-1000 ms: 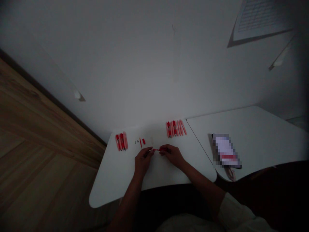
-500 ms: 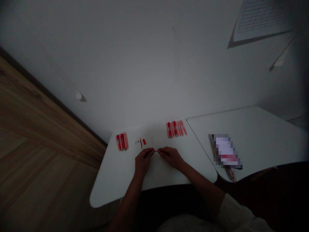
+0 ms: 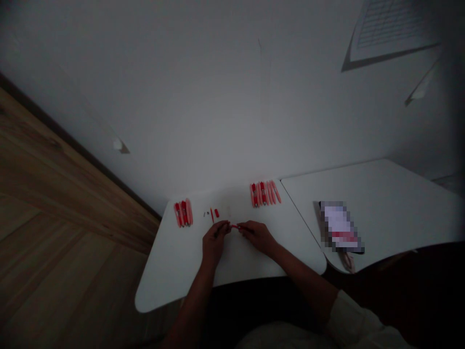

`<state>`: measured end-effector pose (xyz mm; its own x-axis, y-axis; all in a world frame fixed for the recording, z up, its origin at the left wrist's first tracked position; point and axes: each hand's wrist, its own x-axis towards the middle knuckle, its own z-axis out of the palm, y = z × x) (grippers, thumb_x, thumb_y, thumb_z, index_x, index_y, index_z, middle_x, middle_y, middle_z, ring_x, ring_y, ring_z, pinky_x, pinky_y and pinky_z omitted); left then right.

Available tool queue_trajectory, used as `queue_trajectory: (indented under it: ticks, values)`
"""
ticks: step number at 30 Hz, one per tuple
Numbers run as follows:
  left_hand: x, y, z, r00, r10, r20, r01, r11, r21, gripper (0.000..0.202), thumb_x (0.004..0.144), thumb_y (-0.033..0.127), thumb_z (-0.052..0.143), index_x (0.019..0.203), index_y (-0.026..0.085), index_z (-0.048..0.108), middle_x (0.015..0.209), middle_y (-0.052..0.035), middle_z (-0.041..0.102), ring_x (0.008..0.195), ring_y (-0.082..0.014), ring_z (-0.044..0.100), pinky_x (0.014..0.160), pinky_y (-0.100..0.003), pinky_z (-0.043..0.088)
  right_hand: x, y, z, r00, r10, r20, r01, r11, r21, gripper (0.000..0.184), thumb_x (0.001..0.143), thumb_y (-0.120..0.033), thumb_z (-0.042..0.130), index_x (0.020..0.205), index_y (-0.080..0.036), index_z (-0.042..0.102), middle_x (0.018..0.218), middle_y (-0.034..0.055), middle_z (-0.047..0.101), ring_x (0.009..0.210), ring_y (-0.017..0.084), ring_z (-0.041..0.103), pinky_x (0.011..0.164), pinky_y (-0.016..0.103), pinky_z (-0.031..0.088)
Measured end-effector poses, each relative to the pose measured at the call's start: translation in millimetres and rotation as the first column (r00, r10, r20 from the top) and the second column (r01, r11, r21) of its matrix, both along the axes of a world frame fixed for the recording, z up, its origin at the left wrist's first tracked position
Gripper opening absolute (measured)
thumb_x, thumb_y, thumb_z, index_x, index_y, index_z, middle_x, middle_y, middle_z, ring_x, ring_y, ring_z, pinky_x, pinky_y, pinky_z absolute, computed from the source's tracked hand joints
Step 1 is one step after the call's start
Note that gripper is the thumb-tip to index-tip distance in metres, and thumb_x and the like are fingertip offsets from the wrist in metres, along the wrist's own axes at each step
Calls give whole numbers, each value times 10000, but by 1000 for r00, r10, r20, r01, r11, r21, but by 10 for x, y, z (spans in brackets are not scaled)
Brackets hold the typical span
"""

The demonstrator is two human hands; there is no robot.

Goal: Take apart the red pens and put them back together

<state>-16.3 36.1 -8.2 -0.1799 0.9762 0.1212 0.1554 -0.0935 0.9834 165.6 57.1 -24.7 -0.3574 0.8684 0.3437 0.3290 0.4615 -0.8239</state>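
Note:
Just above the white table, my left hand (image 3: 215, 239) and my right hand (image 3: 258, 235) face each other, fingers pinched. A short red pen piece (image 3: 234, 226) spans the gap between their fingertips, with both hands closed on its ends. How its ends fit together is hidden by the fingers. Beyond my left hand lie a thin red refill (image 3: 212, 214), a short red grip-like piece (image 3: 217, 213) and a couple of tiny dark parts (image 3: 206, 214).
Several red and pink pens (image 3: 183, 213) lie side by side at the table's left. Another row of pens (image 3: 264, 194) is at the back right. On the adjoining table (image 3: 385, 203) rests a blurred-out tablet-like device (image 3: 340, 227). A wall rises directly behind both tables.
My left fingers have shifted slightly on the pen piece, and more red shows between the hands. The loose parts and pen rows have stayed put.

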Motion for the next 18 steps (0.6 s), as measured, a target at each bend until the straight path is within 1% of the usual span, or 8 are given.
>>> queue_trajectory:
  ticks: [2,4,7,9,11,13,15,18]
  values:
    - [-1,12,-31,997,-2,76,1,1000,12,302,792,376,601,986,150,644,967,-93,696,849,-205,684,846,-382,533,-3,7,-19,1000,-4,-26,3,1000,-11,242,861,-300,531,1053,-226,659,849,37,676,749,161,618,719,289,472]
    - [-5,20,-53,993,1,117,-4,1000,24,323,795,386,597,1005,143,629,969,-101,693,858,-210,683,850,-397,533,-8,17,-39,996,-11,-87,5,998,-65,236,852,-303,537,1041,-220,651,841,35,675,706,153,619,688,290,483]
    - [-12,22,-61,993,16,116,-19,999,26,338,806,401,581,1024,146,619,964,-100,691,845,-204,684,849,-401,532,-21,32,-45,966,-34,-258,-20,979,-203,233,844,-339,533,1017,-202,608,847,41,681,684,152,629,633,290,497]
    - [-15,20,-58,996,28,89,-29,999,17,338,810,404,574,1029,150,618,951,-96,692,822,-197,686,837,-397,534,-30,39,-25,916,-51,-397,-58,965,-257,225,851,-369,520,1000,-204,554,876,50,686,733,159,641,640,296,499]
    - [-16,19,-55,997,33,65,-34,999,10,335,817,405,564,1031,154,618,943,-94,691,811,-193,686,828,-391,534,-38,45,6,853,-63,-518,-83,964,-254,200,862,-382,509,975,-218,494,911,56,689,793,163,644,687,314,494]
    - [-18,18,-54,998,30,57,-31,999,10,332,823,406,557,1037,159,614,949,-93,689,813,-190,685,828,-388,532,-42,49,31,803,-72,-592,-83,969,-231,182,866,-381,513,947,-232,448,938,61,692,835,166,641,735,336,483]
    - [-19,19,-55,998,24,58,-25,1000,12,335,822,409,557,1041,161,612,957,-94,687,820,-190,683,828,-386,532,-43,53,43,781,-78,-619,-76,973,-219,181,864,-379,524,928,-238,428,948,64,693,856,169,636,767,353,473]
    - [-19,18,-57,998,25,61,-26,1000,13,341,813,416,567,1034,160,616,954,-95,689,818,-192,683,816,-381,535,-39,55,48,780,-83,-620,-71,973,-219,188,859,-378,533,930,-238,429,962,68,689,870,175,632,783,363,468]
